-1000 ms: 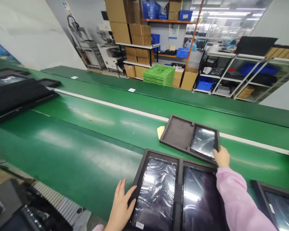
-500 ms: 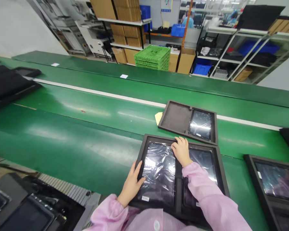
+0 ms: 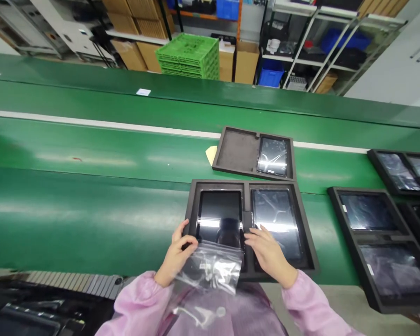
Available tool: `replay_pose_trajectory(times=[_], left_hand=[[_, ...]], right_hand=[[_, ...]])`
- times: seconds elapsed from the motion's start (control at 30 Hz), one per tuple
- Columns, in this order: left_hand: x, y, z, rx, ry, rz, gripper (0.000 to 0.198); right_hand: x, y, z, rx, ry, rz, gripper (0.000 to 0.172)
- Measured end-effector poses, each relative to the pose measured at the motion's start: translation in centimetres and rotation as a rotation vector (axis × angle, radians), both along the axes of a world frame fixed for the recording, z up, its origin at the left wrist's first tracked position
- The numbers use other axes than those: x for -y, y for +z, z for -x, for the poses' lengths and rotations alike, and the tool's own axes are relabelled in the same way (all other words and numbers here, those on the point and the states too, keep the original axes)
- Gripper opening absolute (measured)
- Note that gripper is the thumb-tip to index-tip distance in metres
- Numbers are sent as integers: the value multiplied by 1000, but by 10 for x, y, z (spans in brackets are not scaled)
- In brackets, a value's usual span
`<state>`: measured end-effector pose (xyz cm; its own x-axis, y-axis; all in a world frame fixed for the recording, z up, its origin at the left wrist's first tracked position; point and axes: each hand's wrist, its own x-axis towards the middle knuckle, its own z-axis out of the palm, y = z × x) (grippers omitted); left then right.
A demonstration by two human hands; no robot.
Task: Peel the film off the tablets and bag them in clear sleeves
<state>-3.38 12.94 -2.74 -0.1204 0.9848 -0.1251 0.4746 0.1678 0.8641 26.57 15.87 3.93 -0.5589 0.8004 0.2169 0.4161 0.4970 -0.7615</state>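
Note:
My left hand (image 3: 177, 256) is shut on the upper left of a clear plastic bag (image 3: 210, 269), which sags toward my pink gown. My right hand (image 3: 269, 254) lies open over the lower part of a tablet (image 3: 275, 210), its fingertips close to the bag's corner. Both tablets sit in a black foam tray (image 3: 250, 184) on the green belt. The left tablet (image 3: 219, 212) has a bare, dark, glossy screen, and the bag covers its lower end. Behind stands a second foam tray (image 3: 236, 150), with a tablet (image 3: 272, 156) in its right compartment and its left compartment bare.
A green conveyor belt (image 3: 91, 196) with a white stripe runs across the view. More tablet trays (image 3: 371, 212) lie at the right. A yellow paper slip (image 3: 212, 155) sits by the rear tray. Dark equipment (image 3: 21, 319) stands at lower left, with green crates (image 3: 187, 56) and shelving behind.
The clear bag has come off the left tablet and now hangs from my left hand. My right hand has moved down onto the right tablet. The view has turned, bringing more trays in at right.

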Motion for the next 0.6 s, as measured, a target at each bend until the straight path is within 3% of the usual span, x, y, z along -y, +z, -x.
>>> replay_pose_trajectory(times=[0.03, 0.17, 0.27, 0.33, 0.43, 0.6], left_hand=[[-10, 1, -2, -18, 50, 18, 9], [-59, 6, -10, -17, 229, 105, 74], [-88, 9, -9, 54, 233, 183, 98], [-97, 10, -5, 122, 228, 268, 108], [-99, 11, -2, 235, 242, 379, 117], [-98, 10, -1, 376, 308, 427, 121]], right_hand=[[1, -9, -2, 83, 51, -97, 34], [9, -28, 5, 230, 330, -198, 51], [3, -27, 13, 368, 353, -291, 53], [-9, -24, 18, 470, 266, -382, 43], [-33, -23, 27, 470, 69, -448, 13], [-93, -31, 48, 226, -288, -105, 15]])
